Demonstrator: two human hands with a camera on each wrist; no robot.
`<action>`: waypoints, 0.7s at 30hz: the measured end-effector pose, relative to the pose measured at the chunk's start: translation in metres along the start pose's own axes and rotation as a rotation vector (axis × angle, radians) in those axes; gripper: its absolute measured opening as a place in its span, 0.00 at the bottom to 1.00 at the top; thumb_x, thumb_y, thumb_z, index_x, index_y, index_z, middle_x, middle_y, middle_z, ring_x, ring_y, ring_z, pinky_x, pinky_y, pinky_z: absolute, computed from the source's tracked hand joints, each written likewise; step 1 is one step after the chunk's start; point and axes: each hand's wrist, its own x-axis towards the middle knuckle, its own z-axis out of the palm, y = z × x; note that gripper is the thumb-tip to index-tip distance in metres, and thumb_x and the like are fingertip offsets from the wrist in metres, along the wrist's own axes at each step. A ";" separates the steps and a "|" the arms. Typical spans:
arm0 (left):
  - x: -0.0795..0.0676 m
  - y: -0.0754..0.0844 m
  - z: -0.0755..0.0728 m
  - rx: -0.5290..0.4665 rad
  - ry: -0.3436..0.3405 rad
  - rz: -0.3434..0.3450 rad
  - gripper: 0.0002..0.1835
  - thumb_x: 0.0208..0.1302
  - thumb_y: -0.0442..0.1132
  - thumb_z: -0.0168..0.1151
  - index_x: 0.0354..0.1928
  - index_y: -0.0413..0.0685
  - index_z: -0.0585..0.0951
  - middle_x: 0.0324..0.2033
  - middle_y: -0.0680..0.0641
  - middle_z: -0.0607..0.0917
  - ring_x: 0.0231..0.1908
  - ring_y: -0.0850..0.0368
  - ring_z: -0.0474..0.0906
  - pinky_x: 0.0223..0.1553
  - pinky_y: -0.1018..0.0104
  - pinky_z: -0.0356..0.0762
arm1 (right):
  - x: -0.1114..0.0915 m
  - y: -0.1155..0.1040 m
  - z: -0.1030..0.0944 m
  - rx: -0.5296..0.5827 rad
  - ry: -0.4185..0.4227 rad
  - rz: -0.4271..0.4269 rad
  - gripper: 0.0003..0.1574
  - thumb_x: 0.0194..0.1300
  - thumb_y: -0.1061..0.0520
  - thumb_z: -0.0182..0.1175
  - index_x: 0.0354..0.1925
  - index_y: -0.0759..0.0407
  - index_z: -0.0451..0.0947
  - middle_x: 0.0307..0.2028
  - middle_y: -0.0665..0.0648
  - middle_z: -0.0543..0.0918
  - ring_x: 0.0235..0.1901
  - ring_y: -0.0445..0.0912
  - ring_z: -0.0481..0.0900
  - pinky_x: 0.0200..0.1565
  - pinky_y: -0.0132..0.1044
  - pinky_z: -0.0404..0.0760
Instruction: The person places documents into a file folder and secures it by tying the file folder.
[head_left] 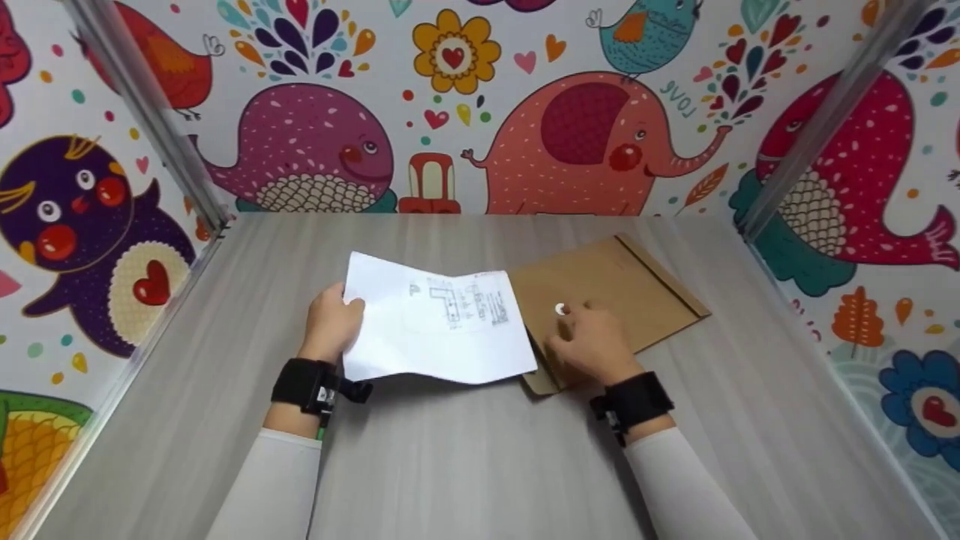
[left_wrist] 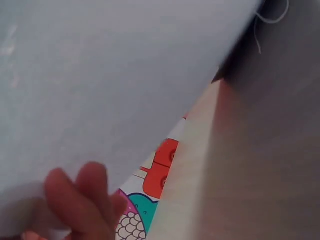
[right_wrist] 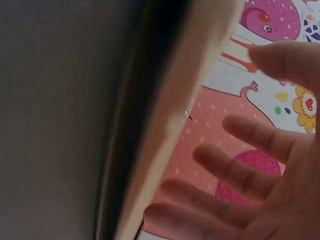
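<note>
My left hand (head_left: 333, 322) grips the left edge of a white paper sheet (head_left: 420, 337), thumb in front and fingers (left_wrist: 80, 200) behind. A printed line drawing and small text show on the sheet, which is slightly wavy. To its right lies a brown paper document envelope (head_left: 607, 277), turned at an angle, its near left part overlapped by the sheet. My right hand (head_left: 596, 341) is over the envelope, fingertips close to its small white round button (head_left: 561, 308). In the right wrist view, the right fingers (right_wrist: 235, 170) are spread and loosely bent, with nothing between them.
The envelope and sheet are on a pale wood-grain table (head_left: 450, 457). Behind it stands a wall (head_left: 480, 135) with cartoon animals, and side panels with metal posts (head_left: 817, 127) flank it. A thin white string (left_wrist: 272, 21) shows in the left wrist view.
</note>
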 end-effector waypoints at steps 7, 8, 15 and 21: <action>0.000 -0.004 -0.002 0.034 -0.056 0.012 0.31 0.77 0.39 0.45 0.77 0.30 0.65 0.74 0.28 0.70 0.74 0.31 0.66 0.76 0.39 0.65 | 0.000 -0.018 0.013 -0.043 -0.111 -0.052 0.43 0.54 0.43 0.74 0.62 0.64 0.77 0.54 0.70 0.82 0.42 0.58 0.82 0.47 0.56 0.85; -0.001 -0.004 -0.003 0.033 -0.055 0.013 0.31 0.77 0.39 0.45 0.77 0.30 0.65 0.74 0.28 0.71 0.74 0.31 0.67 0.76 0.39 0.65 | 0.000 -0.018 0.012 -0.050 -0.106 -0.052 0.41 0.53 0.45 0.74 0.61 0.63 0.77 0.51 0.69 0.82 0.40 0.57 0.81 0.45 0.55 0.85; -0.009 0.008 -0.010 0.039 -0.043 0.028 0.31 0.77 0.37 0.44 0.77 0.29 0.63 0.74 0.27 0.70 0.75 0.30 0.65 0.76 0.38 0.64 | 0.003 -0.020 0.013 -0.011 -0.052 -0.019 0.33 0.51 0.54 0.67 0.57 0.63 0.78 0.40 0.64 0.84 0.35 0.55 0.79 0.39 0.51 0.82; -0.017 0.023 -0.013 0.086 -0.065 0.107 0.30 0.74 0.35 0.43 0.76 0.29 0.66 0.71 0.27 0.73 0.72 0.31 0.69 0.74 0.37 0.66 | 0.006 -0.018 0.010 0.093 -0.009 0.085 0.37 0.61 0.55 0.60 0.68 0.65 0.76 0.54 0.72 0.86 0.49 0.63 0.85 0.53 0.59 0.84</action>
